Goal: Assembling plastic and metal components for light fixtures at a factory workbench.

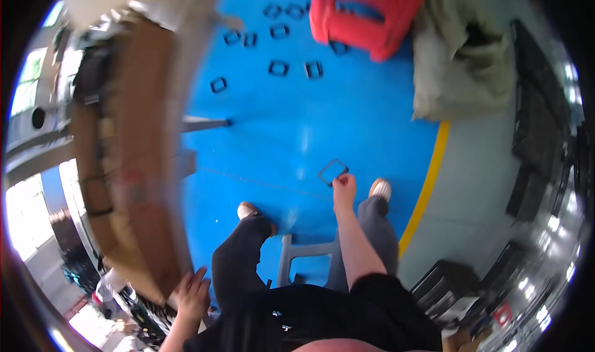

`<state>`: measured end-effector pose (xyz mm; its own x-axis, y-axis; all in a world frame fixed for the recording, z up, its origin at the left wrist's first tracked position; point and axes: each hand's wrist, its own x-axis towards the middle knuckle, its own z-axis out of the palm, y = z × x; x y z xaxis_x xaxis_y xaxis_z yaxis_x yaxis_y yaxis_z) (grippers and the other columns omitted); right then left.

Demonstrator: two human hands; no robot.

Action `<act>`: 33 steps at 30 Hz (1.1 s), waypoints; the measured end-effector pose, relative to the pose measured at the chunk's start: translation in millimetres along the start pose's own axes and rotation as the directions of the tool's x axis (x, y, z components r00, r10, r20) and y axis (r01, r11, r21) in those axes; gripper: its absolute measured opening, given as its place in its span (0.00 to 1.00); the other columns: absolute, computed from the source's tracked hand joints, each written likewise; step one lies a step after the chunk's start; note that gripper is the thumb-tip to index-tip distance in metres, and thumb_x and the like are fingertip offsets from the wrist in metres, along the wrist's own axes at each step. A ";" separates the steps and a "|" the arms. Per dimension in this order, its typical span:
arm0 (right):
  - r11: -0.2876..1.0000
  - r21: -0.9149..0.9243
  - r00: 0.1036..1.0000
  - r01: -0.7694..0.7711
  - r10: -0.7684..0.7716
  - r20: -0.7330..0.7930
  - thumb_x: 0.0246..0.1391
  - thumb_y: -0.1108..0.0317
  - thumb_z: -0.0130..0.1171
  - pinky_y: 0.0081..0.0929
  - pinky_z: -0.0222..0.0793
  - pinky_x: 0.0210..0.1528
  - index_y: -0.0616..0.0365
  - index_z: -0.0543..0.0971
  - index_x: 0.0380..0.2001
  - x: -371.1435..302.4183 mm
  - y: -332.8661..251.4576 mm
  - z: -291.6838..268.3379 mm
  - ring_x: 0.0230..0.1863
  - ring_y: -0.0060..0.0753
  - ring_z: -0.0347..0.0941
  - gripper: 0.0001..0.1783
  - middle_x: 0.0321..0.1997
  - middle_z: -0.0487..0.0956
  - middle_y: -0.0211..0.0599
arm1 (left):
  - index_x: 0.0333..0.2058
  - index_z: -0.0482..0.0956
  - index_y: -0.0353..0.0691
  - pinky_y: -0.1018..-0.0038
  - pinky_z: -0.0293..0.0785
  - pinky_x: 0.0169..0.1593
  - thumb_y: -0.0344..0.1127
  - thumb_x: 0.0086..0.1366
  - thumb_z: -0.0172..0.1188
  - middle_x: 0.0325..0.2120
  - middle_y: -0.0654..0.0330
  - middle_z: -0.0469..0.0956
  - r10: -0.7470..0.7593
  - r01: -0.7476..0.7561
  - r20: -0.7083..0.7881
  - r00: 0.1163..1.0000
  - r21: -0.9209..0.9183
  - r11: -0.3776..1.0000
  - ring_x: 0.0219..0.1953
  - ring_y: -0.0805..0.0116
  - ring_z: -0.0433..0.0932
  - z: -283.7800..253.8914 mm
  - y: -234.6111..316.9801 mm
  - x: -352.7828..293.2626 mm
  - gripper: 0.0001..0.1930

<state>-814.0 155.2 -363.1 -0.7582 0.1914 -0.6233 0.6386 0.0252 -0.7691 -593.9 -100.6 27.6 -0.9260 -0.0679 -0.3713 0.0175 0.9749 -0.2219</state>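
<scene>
My right hand (344,188) is stretched out over the blue floor, fingers pinched on one side of a thin dark rectangular frame (327,167). The frame has rounded corners and an open middle. At the lower left, my left hand (192,295) is open, its fingers apart beside the near corner of a brown cardboard box (145,160). Whether the fingertips press on the box I cannot tell. Several similar small dark frames (278,67) lie scattered on the floor farther ahead.
A grey stool (310,250) is between my legs. Ahead stand a red plastic chair (353,26) and a greenish-beige sack (455,73). A yellow line (431,178) borders the blue floor at right, with black cases (539,98) beyond. A metal leg (207,124) juts out at left.
</scene>
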 end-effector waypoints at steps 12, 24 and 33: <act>0.802 0.208 0.116 0.560 -0.324 0.939 0.40 0.71 0.62 0.26 0.67 0.30 0.59 0.73 0.27 -308.6 -463.5 169.7 0.29 0.24 0.68 0.10 0.25 0.74 0.30 | 0.58 0.64 0.33 0.74 0.71 0.51 0.26 0.66 0.48 0.48 0.53 0.74 -0.888 0.500 -0.445 0.113 -0.747 0.438 0.45 0.62 0.77 -116.7 -59.4 -283.0 0.21; 0.549 -0.123 0.001 0.827 0.218 0.976 0.45 0.75 0.64 0.24 0.65 0.22 0.58 0.74 0.34 -406.4 -388.0 279.0 0.25 0.26 0.72 0.11 0.26 0.76 0.31 | 0.68 0.47 0.53 0.62 0.76 0.40 0.44 0.59 0.56 0.45 0.39 0.75 -0.981 0.907 0.116 -0.156 -0.378 -0.188 0.36 0.54 0.79 -445.8 -265.8 -408.6 0.41; 0.506 -0.138 0.028 0.852 0.218 0.975 0.41 0.78 0.64 0.25 0.73 0.31 0.62 0.75 0.32 -391.3 -359.0 314.3 0.28 0.28 0.74 0.12 0.28 0.77 0.35 | 0.54 0.72 0.37 0.62 0.71 0.54 0.32 0.58 0.51 0.55 0.50 0.72 -0.940 0.935 -0.004 -0.342 -0.108 -0.339 0.55 0.56 0.73 -379.3 -343.7 -454.1 0.23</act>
<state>-787.9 -237.2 112.4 -0.0100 -0.9463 -0.3233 -0.3047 0.3108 -0.9003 -322.4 -324.5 614.4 0.2984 -0.8923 0.3389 -0.9120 -0.3713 -0.1745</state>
